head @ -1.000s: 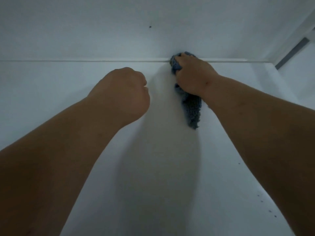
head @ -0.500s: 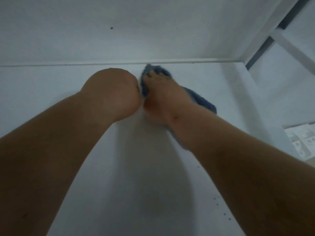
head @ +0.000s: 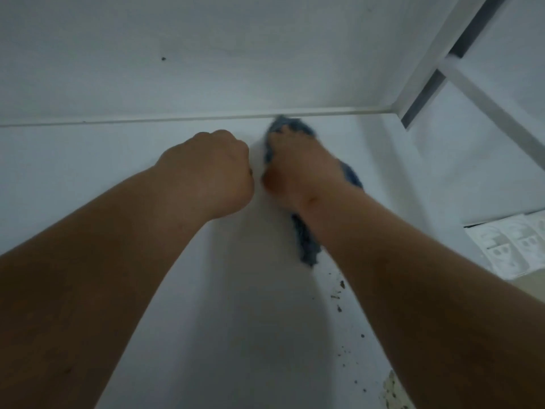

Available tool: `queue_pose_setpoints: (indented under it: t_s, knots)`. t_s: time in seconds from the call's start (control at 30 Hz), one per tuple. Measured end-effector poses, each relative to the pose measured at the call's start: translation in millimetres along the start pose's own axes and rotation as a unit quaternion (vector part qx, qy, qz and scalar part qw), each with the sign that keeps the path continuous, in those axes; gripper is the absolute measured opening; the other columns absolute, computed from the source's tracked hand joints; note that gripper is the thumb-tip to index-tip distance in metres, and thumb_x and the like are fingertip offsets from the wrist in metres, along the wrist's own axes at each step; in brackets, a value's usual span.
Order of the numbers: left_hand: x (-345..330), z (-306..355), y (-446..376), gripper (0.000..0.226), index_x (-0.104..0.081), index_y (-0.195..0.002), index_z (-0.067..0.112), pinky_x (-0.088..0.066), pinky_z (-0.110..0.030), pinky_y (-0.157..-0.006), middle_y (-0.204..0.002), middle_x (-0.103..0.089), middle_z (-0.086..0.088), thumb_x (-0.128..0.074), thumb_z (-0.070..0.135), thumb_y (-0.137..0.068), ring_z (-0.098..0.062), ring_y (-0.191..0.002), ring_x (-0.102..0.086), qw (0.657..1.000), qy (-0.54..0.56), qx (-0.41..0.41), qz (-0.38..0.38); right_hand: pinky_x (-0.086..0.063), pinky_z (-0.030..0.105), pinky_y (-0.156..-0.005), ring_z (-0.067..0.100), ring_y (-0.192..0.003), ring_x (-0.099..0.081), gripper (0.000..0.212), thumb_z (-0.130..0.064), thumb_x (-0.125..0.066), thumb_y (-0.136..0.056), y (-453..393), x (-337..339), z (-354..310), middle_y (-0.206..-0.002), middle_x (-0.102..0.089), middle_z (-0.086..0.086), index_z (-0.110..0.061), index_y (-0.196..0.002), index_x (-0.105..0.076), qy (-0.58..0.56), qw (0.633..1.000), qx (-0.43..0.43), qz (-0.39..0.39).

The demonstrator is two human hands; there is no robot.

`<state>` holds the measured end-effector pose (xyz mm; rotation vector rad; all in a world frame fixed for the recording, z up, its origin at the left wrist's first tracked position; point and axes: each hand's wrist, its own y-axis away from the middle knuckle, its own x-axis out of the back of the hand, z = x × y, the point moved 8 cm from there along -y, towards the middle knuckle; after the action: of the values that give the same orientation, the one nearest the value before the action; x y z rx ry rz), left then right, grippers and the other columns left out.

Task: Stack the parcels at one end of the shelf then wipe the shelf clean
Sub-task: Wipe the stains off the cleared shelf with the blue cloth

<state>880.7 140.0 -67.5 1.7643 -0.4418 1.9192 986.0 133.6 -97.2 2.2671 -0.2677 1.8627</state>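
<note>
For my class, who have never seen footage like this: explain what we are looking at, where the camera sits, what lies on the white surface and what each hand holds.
The camera is worn on a person's head, looking forward and down, so both bare forearms reach away from the viewer. The white surface is a shelf that meets a white back wall. The right hand presses a blue cloth onto the shelf close to the back edge; the picture is blurred there. The left hand is a closed fist beside it, apparently holding nothing. Dark crumbs of dirt lie on the shelf nearer the viewer, beside the right forearm. No parcels can be seen.
</note>
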Motion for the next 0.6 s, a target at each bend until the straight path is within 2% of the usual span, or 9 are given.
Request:
queue_pose_setpoints:
  t_s: [0.07, 0.1, 0.2, 0.3, 0.37, 0.43, 0.5, 0.57, 0.6]
  knots:
    - [2, 1, -5, 0.011, -0.059, -0.088, 0.011, -0.041, -0.035, -0.066, -0.082, -0.049, -0.005, -0.049, 0.015, -0.088, -0.023, -0.075, -0.052, 1.000, -0.016, 0.004, 0.000, -0.035, 0.037, -0.110, 0.023, -0.132, -0.045, 0.052, -0.032, -0.041, -0.084, 6, -12, -30, -0.139, -0.052, 0.003, -0.019, -0.131, -0.056, 0.000, 0.993, 0.116, 0.019]
    - [4, 1, -9, 0.012, -0.057, -0.085, 0.011, -0.037, -0.033, -0.064, -0.077, -0.046, -0.003, -0.047, 0.014, -0.090, -0.022, -0.071, -0.050, 0.999, -0.035, 0.001, -0.001, -0.033, 0.037, -0.111, 0.021, -0.134, -0.043, 0.051, -0.033, -0.041, -0.085, 6, -12, -32, -0.140, -0.052, 0.000, -0.022, -0.131, -0.057, -0.012, 0.990, 0.140, 0.020]
    - [6, 4, -19, 0.021, -0.063, -0.092, 0.010, -0.035, -0.030, -0.065, -0.085, -0.055, -0.007, -0.043, 0.016, -0.094, -0.022, -0.074, -0.049, 0.997, -0.075, -0.011, 0.001, -0.034, 0.034, -0.110, 0.022, -0.135, -0.042, 0.044, -0.019, -0.045, -0.088, -6, 3, -10, -0.142, -0.050, 0.001, -0.018, -0.131, -0.054, -0.022, 0.991, 0.133, 0.015]
    - [7, 5, -27, 0.023, -0.067, -0.097, 0.012, -0.036, -0.029, -0.066, -0.095, -0.063, -0.010, -0.045, 0.018, -0.092, -0.026, -0.077, -0.054, 0.995, -0.096, -0.016, 0.019, -0.029, 0.027, -0.109, 0.024, -0.130, -0.044, 0.045, -0.018, -0.031, -0.084, -26, 18, 26, -0.135, -0.054, 0.011, -0.007, -0.118, -0.058, 0.025, 0.993, 0.118, 0.012]
    - [7, 7, -31, 0.025, -0.067, -0.099, 0.012, -0.039, -0.031, -0.069, -0.098, -0.063, -0.009, -0.045, 0.020, -0.093, -0.029, -0.084, -0.058, 0.994, -0.101, -0.016, 0.031, -0.030, 0.030, -0.109, 0.027, -0.129, -0.044, 0.049, -0.023, -0.029, -0.082, -37, 21, 67, -0.133, -0.054, 0.015, -0.004, -0.116, -0.058, 0.044, 0.997, 0.059, 0.015]
    - [7, 8, -34, 0.026, -0.066, -0.103, 0.013, -0.043, -0.033, -0.076, -0.103, -0.063, -0.010, -0.044, 0.022, -0.093, -0.031, -0.093, -0.060, 0.996, -0.083, -0.006, 0.024, -0.035, 0.036, -0.108, 0.030, -0.129, -0.044, 0.042, -0.020, -0.034, -0.088, -39, 25, 112, -0.136, -0.051, 0.015, -0.003, -0.120, -0.055, 0.030, 0.998, -0.051, 0.026]
    - [3, 14, -36, 0.025, -0.065, -0.101, 0.012, -0.044, -0.034, -0.078, -0.107, -0.062, -0.011, -0.044, 0.022, -0.092, -0.031, -0.095, -0.059, 0.999, -0.047, -0.002, 0.012, -0.037, 0.041, -0.109, 0.033, -0.131, -0.043, 0.044, -0.015, -0.036, -0.090, -35, 30, 125, -0.140, -0.048, 0.015, -0.001, -0.130, -0.050, 0.025, 0.991, -0.127, 0.045]
    - [-1, 30, -39, 0.024, -0.064, -0.102, 0.011, -0.046, -0.036, -0.082, -0.112, -0.059, -0.012, -0.045, 0.020, -0.091, -0.031, -0.098, -0.057, 1.000, -0.009, -0.016, 0.014, -0.036, 0.044, -0.110, 0.032, -0.135, -0.040, 0.054, -0.014, -0.036, -0.088, -32, 24, 102, -0.146, -0.042, 0.015, 0.000, -0.140, -0.041, 0.020, 0.989, -0.140, 0.031]
    - [-3, 38, -39, 0.023, -0.063, -0.103, 0.010, -0.046, -0.036, -0.082, -0.113, -0.058, -0.013, -0.046, 0.017, -0.090, -0.030, -0.097, -0.056, 1.000, -0.003, -0.019, 0.007, -0.034, 0.043, -0.110, 0.030, -0.137, -0.038, 0.056, -0.016, -0.037, -0.088, -32, 18, 82, -0.149, -0.039, 0.013, -0.002, -0.143, -0.038, 0.013, 0.994, -0.106, 0.016]
